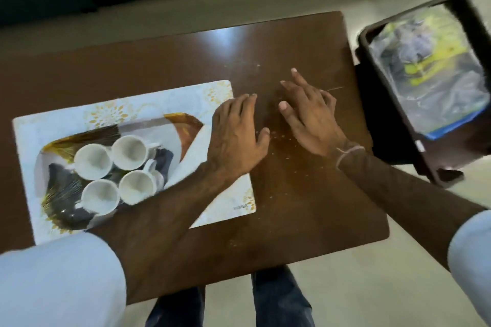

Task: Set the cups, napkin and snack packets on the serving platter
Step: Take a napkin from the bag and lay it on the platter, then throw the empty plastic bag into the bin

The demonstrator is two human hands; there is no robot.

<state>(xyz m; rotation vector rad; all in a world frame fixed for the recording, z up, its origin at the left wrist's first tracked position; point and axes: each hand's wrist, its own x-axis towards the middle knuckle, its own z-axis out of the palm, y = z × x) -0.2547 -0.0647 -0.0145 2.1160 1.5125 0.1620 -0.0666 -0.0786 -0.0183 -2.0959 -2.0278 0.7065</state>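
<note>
Both my hands, left hand point(235, 138) and right hand point(309, 119), lie wide, empty; my left forearm could topple the cups point(117, 167).

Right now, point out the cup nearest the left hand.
The near-right cup of the four on the platter; it sits closest to the left hand, beside that forearm.

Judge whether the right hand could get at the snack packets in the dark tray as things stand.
Probably yes. The right hand lies open and empty on the table, and the snack packets lie uncovered in the dark tray just beyond the table's right edge.
</note>
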